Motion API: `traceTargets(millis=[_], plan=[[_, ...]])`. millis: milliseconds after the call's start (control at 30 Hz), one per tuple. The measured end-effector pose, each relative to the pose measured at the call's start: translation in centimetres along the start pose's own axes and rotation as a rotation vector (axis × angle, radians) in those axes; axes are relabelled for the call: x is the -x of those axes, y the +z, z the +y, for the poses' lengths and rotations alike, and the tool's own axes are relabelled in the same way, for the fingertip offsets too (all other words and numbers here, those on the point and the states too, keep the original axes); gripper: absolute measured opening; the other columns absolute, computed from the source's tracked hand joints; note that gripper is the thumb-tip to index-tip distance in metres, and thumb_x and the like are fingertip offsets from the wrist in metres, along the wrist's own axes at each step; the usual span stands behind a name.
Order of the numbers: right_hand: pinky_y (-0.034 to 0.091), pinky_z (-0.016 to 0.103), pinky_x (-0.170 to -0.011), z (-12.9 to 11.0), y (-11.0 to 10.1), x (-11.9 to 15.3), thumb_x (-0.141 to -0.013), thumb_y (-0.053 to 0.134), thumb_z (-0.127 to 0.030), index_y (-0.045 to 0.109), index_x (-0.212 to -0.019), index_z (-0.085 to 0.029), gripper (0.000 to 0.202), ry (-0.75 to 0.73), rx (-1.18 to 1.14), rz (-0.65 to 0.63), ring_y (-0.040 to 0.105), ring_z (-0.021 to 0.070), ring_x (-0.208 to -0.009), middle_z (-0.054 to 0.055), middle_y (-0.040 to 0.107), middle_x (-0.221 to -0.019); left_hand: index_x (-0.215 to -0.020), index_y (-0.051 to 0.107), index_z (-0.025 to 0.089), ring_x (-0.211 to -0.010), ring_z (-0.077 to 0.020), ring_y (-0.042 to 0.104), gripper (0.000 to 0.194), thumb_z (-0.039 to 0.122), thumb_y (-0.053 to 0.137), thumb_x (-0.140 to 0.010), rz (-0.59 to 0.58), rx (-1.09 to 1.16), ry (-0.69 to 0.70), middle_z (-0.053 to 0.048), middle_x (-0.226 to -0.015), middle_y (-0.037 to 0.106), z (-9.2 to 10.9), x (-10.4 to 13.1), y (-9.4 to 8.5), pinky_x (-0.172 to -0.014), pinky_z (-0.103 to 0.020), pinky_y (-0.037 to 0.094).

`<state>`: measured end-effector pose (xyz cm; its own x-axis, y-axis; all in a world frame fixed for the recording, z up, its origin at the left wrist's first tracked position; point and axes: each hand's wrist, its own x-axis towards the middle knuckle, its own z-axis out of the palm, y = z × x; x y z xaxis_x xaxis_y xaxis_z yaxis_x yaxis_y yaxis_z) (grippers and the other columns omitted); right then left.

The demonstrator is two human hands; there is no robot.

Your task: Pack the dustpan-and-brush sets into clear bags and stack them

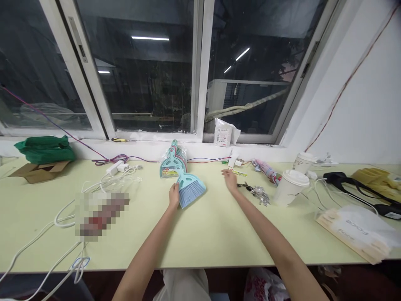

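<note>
A small teal dustpan with a blue-bristled brush is in my left hand, whose fingers are closed on its left edge. Just behind it, several similar dustpan sets stand stacked in clear plastic against the wall below the window. My right hand is over the table at the right, its fingers reaching toward a small yellow-green label card; whether they touch it is unclear. Dark and silvery keychain-like pieces lie just right of my right wrist.
White cables spread across the left of the pale green table. A green bag sits by a cardboard box. Right are two white cups, a wrapped umbrella-like item, black straps and a tissue pack.
</note>
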<state>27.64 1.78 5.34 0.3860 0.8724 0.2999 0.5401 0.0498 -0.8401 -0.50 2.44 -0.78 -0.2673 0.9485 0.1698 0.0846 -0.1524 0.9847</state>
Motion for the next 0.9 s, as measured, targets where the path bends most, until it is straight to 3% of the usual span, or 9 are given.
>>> traceTargets(millis=[67,133,300,400,533,600,733,900], plan=[[0.044,0.033,-0.092,-1.7,3.2,3.1,-0.09,0.045,-0.033,0.066,-0.097,-0.021,0.025,-0.26,0.065,-0.134,0.06,0.0195,-0.099,0.007,0.066,-0.107,-0.073,0.057,0.018,-0.081,-0.021,0.057,0.044,0.06,0.046,-0.081,-0.104,-0.01,0.094,-0.005,-0.076,0.062,1.1,1.8,1.4,-0.077,-0.03,0.042],[0.039,0.035,-0.097,-3.4,5.6,5.7,-0.089,0.052,-0.037,0.063,-0.11,-0.022,0.029,-0.421,0.177,-0.117,0.054,0.0223,-0.111,0.009,0.062,-0.116,-0.079,0.059,0.018,-0.081,-0.021,0.057,0.045,0.06,0.043,-0.084,-0.141,-0.017,0.178,-0.005,-0.079,0.064,2.4,3.6,2.4,-0.076,-0.029,0.043],[0.036,0.037,-0.097,-5.9,7.4,8.3,-0.088,0.053,-0.035,0.053,-0.12,-0.02,0.035,-0.47,0.249,0.016,0.049,0.0248,-0.115,0.012,0.056,-0.122,-0.11,0.062,0.019,-0.08,-0.0215,0.059,0.048,0.055,0.038,-0.089,-0.167,-0.169,0.296,-0.007,-0.092,0.068,4.5,5.5,1.9,-0.077,-0.029,0.042],[0.039,0.034,-0.095,-6.0,7.9,8.7,-0.084,0.056,-0.028,0.05,-0.119,-0.018,0.036,-0.414,0.117,0.111,0.048,0.0229,-0.115,0.012,0.053,-0.121,-0.119,0.061,0.019,-0.077,-0.0222,0.06,0.051,0.056,0.038,-0.09,-0.234,-0.273,0.318,-0.008,-0.09,0.069,4.8,5.6,1.3,-0.075,-0.03,0.041],[0.041,0.035,-0.092,-5.6,8.5,9.7,-0.08,0.059,-0.028,0.054,-0.108,-0.017,0.031,-0.157,0.02,0.258,0.05,0.0246,-0.11,0.013,0.055,-0.112,-0.13,0.053,0.021,-0.078,-0.0229,0.061,0.053,0.052,0.033,-0.093,-0.242,-0.317,0.32,-0.008,-0.09,0.068,4.4,6.2,1.6,-0.078,-0.031,0.041],[0.039,0.037,-0.095,-5.5,8.3,10.1,-0.082,0.057,-0.029,0.06,-0.098,-0.018,0.02,-0.129,0.038,0.216,0.05,0.0254,-0.109,0.012,0.059,-0.107,-0.136,0.047,0.022,-0.076,-0.0222,0.061,0.053,0.05,0.032,-0.094,-0.276,-0.304,0.313,-0.007,-0.09,0.068,4.3,6.3,1.7,-0.08,-0.032,0.042],[0.039,0.037,-0.095,-5.6,6.9,9.5,-0.079,0.06,-0.032,0.068,-0.081,-0.02,0.014,-0.173,0.111,0.098,0.055,0.0254,-0.104,0.009,0.065,-0.096,-0.134,0.05,0.022,-0.091,-0.0224,0.062,0.049,0.043,0.031,-0.095,-0.372,-0.234,0.41,-0.01,-0.115,0.066,4.9,5.3,1.2,-0.088,-0.033,0.043],[0.045,0.029,-0.08,-5.8,5.4,7.9,-0.077,0.063,-0.039,0.071,-0.07,-0.023,0.018,-0.111,0.105,-0.022,0.063,0.0193,-0.083,0.003,0.068,-0.083,-0.129,0.056,0.023,-0.079,-0.0219,0.064,0.043,0.032,0.041,-0.09,-0.457,-0.316,0.457,-0.008,-0.092,0.071,6.3,3.1,0.3,-0.08,-0.031,0.046]])
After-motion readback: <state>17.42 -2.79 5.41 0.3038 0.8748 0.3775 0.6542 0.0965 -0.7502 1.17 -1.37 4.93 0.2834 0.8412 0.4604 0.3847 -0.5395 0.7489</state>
